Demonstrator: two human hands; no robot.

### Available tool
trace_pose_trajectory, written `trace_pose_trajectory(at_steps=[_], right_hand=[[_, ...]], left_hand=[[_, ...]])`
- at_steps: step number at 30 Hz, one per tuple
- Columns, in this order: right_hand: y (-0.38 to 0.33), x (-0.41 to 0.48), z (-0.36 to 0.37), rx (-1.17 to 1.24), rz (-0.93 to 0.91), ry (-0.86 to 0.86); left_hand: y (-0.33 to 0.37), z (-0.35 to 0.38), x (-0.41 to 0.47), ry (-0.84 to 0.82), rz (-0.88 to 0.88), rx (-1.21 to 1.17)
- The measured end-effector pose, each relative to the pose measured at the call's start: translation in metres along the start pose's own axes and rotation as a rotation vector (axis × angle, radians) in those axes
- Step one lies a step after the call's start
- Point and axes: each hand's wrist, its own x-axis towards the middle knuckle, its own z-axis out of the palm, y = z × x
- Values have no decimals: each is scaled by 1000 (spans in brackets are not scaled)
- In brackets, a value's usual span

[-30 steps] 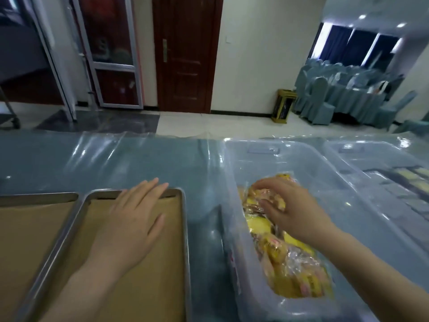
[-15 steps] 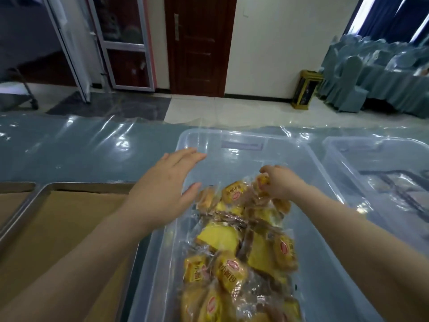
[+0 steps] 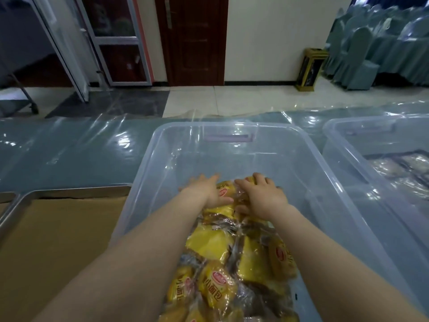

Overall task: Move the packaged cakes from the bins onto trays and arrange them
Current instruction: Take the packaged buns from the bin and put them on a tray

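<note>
Head view: both hands are placed inside the clear bin, which stands in the middle of the surface and reaches almost to its far edge. The packaged cakes are heaped on the bottom of this bin, from its middle toward the near edge of the surface. The left hand is laid on the far end of the heap with the grip apart and the fingers nearly straight. The right hand is just beside it, its grip curled round one or two packets at the same end. The tray, lined with brown paper, is set at the near left, close against the bin wall. For this step, a small bunch is best gathered between both hands and lifted high enough to pass the bin rim. The wrappers look slippery, so a loose packet may be dropped. A firm but gentle squeeze is advised, because the cakes are probably soft.
</note>
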Motion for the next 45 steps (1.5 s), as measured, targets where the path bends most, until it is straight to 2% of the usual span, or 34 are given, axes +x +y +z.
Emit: trace_pose_trajectory(at_steps=[4,7,14,22,27,30,33,40,45], right_hand=[[-1,-3,14,18,-6,109],[-1,-2,15,36,-7,106],[2,-7,-8,92,-31,173],[-16,-36,-77,288,-58,419],[-48,-80,-121,517,-119,600],[-83,-106,-140,562,-151,718],[-135,-131,-149,614,-226,800],[-293,-182,-132,693,-419,661],[-432,-219,-99,746,-534,541]], left_hand=[[-9,33,3,-5,-86,-136],[-9,40,4,41,-79,-168],[-1,27,-7,307,-11,-250],[17,-30,-53,529,78,-230],[-1,-71,-117,730,237,-194],[-29,-83,-168,891,330,-180],[-75,-83,-221,987,344,-171],[-224,-52,-337,1027,208,-145],[-344,-14,-431,1015,76,-109]])
